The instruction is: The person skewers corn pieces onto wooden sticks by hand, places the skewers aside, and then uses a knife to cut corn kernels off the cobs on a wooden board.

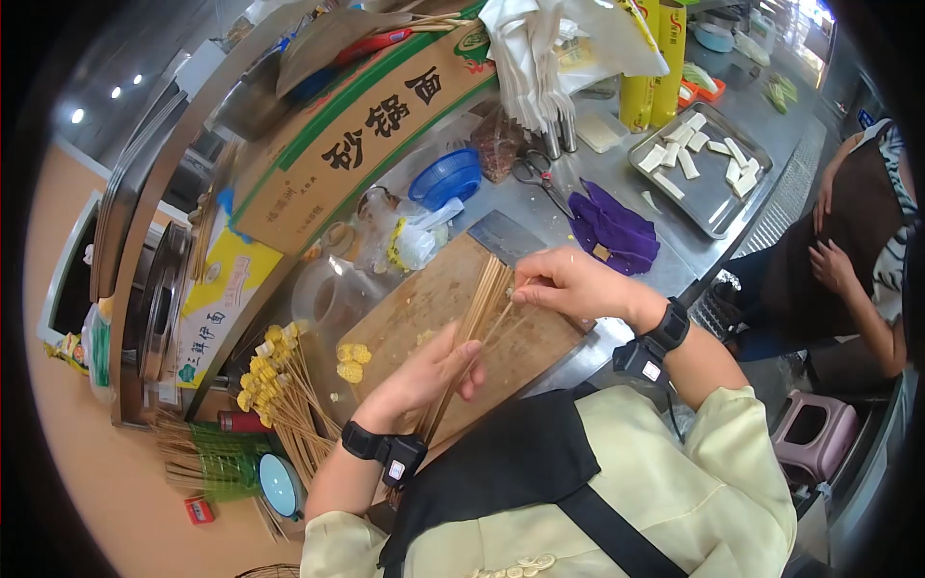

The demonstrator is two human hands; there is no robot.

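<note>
A bundle of thin bamboo skewers [485, 301] slants over the wooden cutting board [409, 306]. My left hand [432, 371] is closed around its lower part. At the upper end of the bundle, the thumb and fingertips of my right hand [568, 282] pinch what looks like a single skewer, angled slightly away from the rest. Cut corn pieces [354, 362] lie on the board's left side. Left of the board, several corn skewers [270, 374] rest in a pile. A wide metal blade [508, 237] lies at the board's far edge.
Behind the board are a blue plastic basket [445, 180], scissors [541, 179] and a purple cloth [617, 231]. A metal tray [713, 222] with white strips stands at right. A long cardboard box [385, 125] lines the back. Another person [829, 250] is at far right.
</note>
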